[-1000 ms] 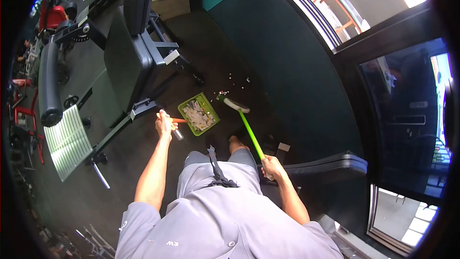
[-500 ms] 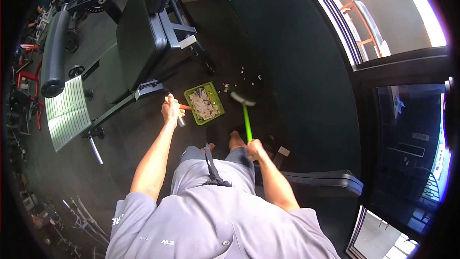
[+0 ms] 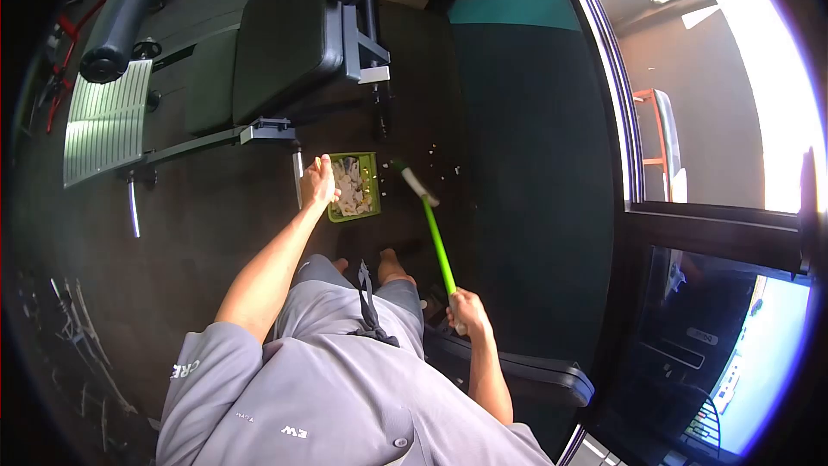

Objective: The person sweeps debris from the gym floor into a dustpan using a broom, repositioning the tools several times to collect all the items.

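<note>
A green dustpan (image 3: 376,194) holding pale scraps lies low over the dark floor. At its left edge my left hand (image 3: 319,184) is closed; the orange handle seen earlier is hidden behind it. My right hand (image 3: 468,311) grips the end of a bright green broom handle (image 3: 438,246). The white and dark broom head (image 3: 416,185) is to the right of the dustpan, apart from it. Small white bits (image 3: 445,178) are scattered on the floor beyond and right of the broom head.
A padded gym machine (image 3: 289,34) with a slatted foot plate (image 3: 108,121) stands at the upper left. A black bench pad (image 3: 535,371) is beside my right forearm. A dark wall (image 3: 535,147) and glass door (image 3: 690,345) line the right.
The view has turned and shifted. The broom head is tilted differently and more of the green handle shows. My left hand now covers the orange dustpan handle.
</note>
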